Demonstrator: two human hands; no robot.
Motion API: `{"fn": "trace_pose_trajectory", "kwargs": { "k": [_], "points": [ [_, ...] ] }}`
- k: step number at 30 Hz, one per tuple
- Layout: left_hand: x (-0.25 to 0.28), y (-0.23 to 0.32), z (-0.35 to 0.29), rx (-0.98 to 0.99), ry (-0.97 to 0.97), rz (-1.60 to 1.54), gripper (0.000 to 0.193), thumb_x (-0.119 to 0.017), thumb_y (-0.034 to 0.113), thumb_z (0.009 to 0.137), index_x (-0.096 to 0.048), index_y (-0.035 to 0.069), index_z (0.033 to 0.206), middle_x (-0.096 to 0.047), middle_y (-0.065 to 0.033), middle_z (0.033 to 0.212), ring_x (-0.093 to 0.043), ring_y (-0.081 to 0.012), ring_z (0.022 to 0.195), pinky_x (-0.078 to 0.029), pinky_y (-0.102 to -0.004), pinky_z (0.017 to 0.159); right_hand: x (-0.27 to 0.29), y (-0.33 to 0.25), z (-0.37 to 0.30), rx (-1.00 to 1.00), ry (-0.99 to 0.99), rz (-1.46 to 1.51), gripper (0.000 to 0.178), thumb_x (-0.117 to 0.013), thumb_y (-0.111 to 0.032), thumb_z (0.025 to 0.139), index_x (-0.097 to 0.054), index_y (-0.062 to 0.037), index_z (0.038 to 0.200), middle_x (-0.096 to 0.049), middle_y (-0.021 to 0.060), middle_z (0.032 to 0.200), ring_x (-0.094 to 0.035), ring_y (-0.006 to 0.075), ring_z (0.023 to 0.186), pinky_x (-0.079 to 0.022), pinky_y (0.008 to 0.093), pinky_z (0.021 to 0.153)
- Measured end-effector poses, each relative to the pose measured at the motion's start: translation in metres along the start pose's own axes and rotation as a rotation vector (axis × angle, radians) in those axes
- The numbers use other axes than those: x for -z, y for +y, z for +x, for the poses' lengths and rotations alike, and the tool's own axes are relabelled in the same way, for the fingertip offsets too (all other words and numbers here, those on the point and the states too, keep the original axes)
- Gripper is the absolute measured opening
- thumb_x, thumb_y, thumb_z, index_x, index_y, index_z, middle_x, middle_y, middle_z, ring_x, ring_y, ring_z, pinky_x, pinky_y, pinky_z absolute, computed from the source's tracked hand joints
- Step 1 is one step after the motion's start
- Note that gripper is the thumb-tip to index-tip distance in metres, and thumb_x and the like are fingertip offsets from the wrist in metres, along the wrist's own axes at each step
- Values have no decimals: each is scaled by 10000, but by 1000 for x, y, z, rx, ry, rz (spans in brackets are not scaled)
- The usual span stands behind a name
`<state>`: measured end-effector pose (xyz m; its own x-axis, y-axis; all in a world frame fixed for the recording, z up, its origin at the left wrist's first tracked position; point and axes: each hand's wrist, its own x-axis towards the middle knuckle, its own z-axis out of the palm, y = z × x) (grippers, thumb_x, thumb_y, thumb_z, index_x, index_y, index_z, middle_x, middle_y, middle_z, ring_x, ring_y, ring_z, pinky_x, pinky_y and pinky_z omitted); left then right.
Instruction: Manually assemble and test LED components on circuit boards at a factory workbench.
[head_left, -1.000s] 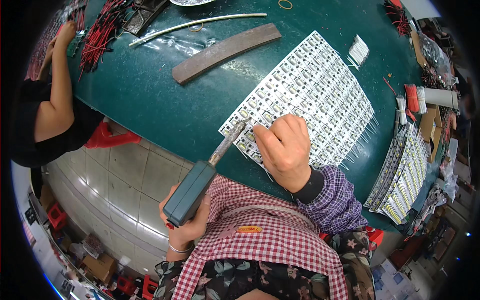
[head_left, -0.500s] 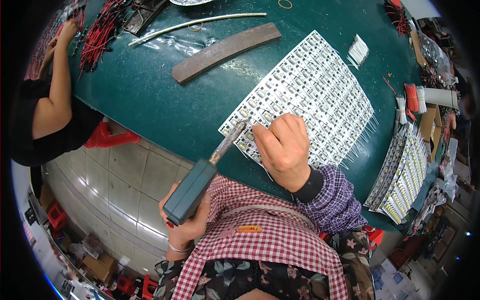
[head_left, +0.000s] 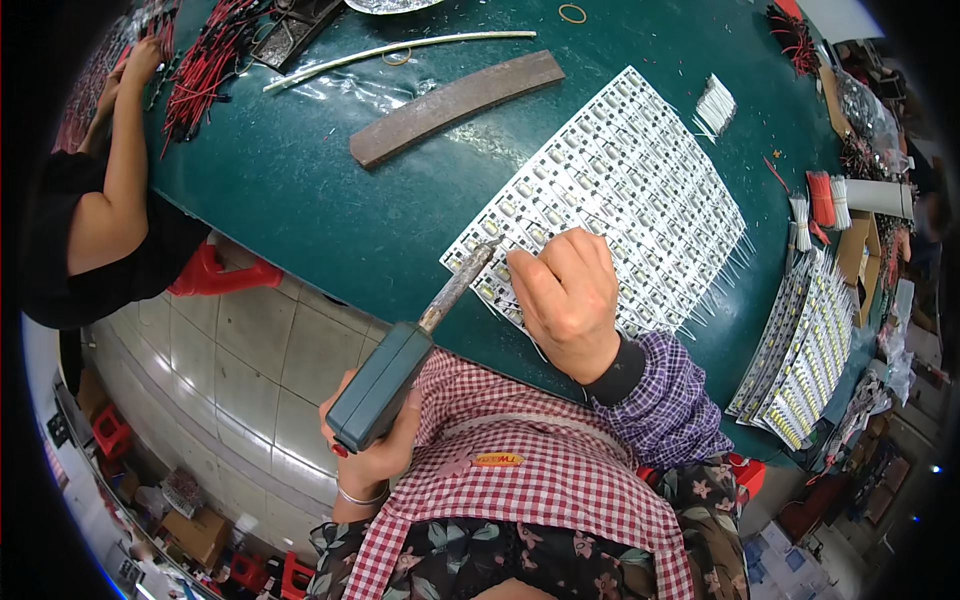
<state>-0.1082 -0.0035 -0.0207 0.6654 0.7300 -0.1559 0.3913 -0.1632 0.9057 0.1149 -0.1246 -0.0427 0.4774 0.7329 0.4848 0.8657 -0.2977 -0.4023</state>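
Observation:
My left hand point(head_left: 388, 442) is wrapped round the dark green handle of a gun-shaped soldering iron point(head_left: 380, 385). Its long metal barrel slants up and right, and the tip meets the near-left part of a white panel of small LED circuit boards point(head_left: 620, 190). My right hand point(head_left: 570, 300) rests over that panel just right of the tip, thumb and fingers drawn together in a pinch. Whatever sits between those fingertips is too small or hidden to make out. Short white wires point(head_left: 722, 285) stick out along the panel's right edge.
Beyond the panel, a curved brown bar point(head_left: 455, 108) and a pale tube point(head_left: 400, 45) lie on the green table point(head_left: 300, 200). White wire pieces point(head_left: 714, 106), red wire bundles point(head_left: 821, 198) and more LED panels point(head_left: 795, 350) are at right. Another person's arm point(head_left: 125, 150) works at far left.

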Motion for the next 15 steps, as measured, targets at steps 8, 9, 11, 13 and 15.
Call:
{"fn": "trace_pose_trajectory", "kwargs": {
  "k": [8,9,11,13,15],
  "points": [
    [-2,1,6,-49,-43,40,206,-733,-14,701,-691,-46,900,-668,-141,802,-654,-221,623,-501,-282,566,-3,1,1,20,44,20,236,-717,27,658,-661,-5,884,-458,60,708,-510,242,694,-405,369,645],
    [-1,1,5,-40,-40,38,206,-734,-12,700,-691,-46,899,-667,-141,801,-652,-222,622,-500,-283,565,-1,0,0,14,21,14,227,-681,3,669,-653,-2,894,-467,64,725,-523,246,724,-420,370,681],
    [-2,1,6,-26,-46,27,206,-736,-9,699,-692,-44,897,-666,-141,799,-649,-224,618,-498,-284,562,0,-1,-1,6,-1,2,224,-646,-19,681,-646,2,903,-475,68,742,-537,251,754,-436,370,719],
    [-1,0,7,-47,-46,32,207,-738,-4,700,-692,-42,898,-663,-138,792,-644,-222,615,-494,-283,560,0,0,-1,6,-2,1,222,-647,-18,682,-646,4,904,-477,69,742,-537,251,754,-438,370,721],
    [-1,1,6,-43,-36,32,206,-739,0,702,-692,-40,899,-659,-135,785,-639,-220,611,-491,-281,558,0,0,-1,8,-4,4,221,-649,-16,683,-647,5,903,-477,69,741,-537,251,754,-438,370,721]
  ]
}}
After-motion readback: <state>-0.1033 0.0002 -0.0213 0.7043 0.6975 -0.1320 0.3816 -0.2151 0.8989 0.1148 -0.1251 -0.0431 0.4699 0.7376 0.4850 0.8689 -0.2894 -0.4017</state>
